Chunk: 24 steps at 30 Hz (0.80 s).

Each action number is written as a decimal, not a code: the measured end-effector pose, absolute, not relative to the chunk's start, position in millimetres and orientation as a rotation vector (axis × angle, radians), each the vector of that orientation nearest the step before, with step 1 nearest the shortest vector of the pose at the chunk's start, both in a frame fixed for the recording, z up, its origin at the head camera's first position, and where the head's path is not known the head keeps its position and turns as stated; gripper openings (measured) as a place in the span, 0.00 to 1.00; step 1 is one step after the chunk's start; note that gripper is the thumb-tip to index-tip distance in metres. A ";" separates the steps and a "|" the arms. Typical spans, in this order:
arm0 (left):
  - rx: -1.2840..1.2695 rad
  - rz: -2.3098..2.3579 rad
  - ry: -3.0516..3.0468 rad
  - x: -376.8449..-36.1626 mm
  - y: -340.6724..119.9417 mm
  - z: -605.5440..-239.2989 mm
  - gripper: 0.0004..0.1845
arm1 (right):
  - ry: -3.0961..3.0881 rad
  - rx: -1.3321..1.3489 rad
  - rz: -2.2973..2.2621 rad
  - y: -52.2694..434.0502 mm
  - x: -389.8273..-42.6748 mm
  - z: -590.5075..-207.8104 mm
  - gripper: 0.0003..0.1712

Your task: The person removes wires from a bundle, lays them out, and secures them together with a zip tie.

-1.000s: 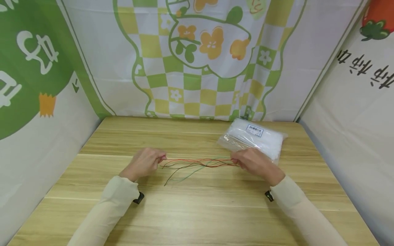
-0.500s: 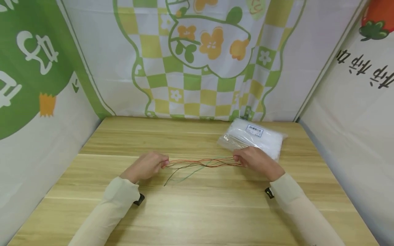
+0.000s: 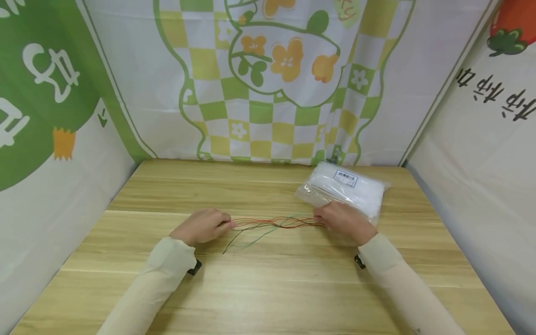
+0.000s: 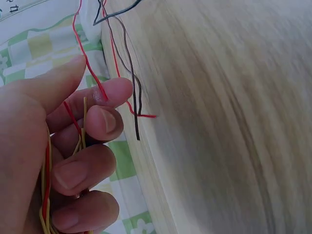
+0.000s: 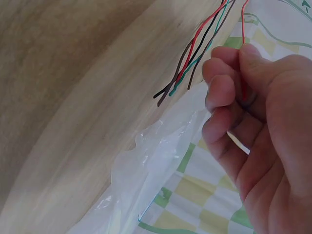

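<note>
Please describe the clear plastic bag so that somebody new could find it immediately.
Look at the wooden table, at its far right corner. The plastic bag lies there, just behind the right hand. Unlike the thin coloured wires, it is bulky, white inside, with a barcode label.

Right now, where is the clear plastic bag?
In the head view, the clear plastic bag lies at the table's far right, just behind the right hand.
</note>
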<state>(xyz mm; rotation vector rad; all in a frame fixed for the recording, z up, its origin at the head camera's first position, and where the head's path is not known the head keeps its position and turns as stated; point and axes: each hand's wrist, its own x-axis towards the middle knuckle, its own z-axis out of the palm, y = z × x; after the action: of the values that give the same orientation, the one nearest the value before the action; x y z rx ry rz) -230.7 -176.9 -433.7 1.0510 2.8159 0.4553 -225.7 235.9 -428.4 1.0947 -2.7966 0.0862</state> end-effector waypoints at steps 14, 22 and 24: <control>1.007 0.562 2.866 -228.0 -180.0 -425.2 0.21 | -2.889 0.983 0.156 236.8 -223.3 -418.6 0.13; 1.109 0.634 2.840 -222.0 -159.2 -417.4 0.19 | -2.925 0.877 0.159 236.9 -218.7 -403.8 0.15; 1.136 0.668 2.816 -221.3 -154.0 -415.6 0.19 | -2.935 0.834 0.172 237.7 -217.1 -399.6 0.16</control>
<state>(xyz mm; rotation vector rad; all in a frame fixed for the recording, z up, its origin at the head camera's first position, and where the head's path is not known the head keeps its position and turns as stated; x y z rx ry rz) -221.3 -154.0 -415.6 1.1355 2.8162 0.6675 -217.1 237.7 -399.6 0.8343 -2.9346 0.1722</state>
